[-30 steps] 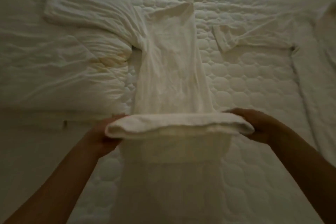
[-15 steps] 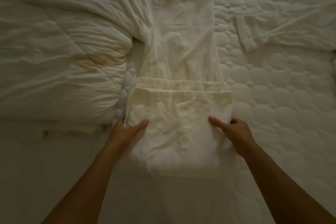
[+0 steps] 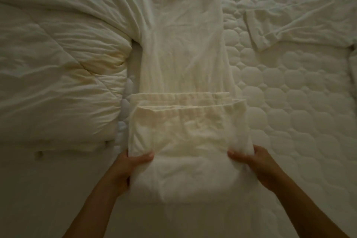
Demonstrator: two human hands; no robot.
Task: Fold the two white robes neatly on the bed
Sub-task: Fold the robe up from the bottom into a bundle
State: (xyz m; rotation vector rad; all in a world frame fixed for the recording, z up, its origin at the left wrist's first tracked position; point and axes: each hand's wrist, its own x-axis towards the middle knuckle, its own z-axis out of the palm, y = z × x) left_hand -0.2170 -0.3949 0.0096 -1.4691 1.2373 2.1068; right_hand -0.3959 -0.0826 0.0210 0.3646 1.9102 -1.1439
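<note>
We see first robe (image 3: 185, 60) at frame centre on bed (image 3: 301, 125), hem end folded over at lower centre. Left grip (image 3: 133, 168) grasping fold's left edge, thumb on top. Right grip (image 3: 257, 166) grasping right edge likewise. Second robe (image 3: 293, 19) spread at upper right. Duvet (image 3: 58, 83) bunched at left.

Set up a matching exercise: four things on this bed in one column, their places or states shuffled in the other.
1 left hand
2 right hand
3 duvet
4 second robe

A spread flat, upper right
B grips right edge of first robe
C bunched, left
D grips left edge of first robe

Pairs: 1-D, 2-B, 3-C, 4-A
</note>
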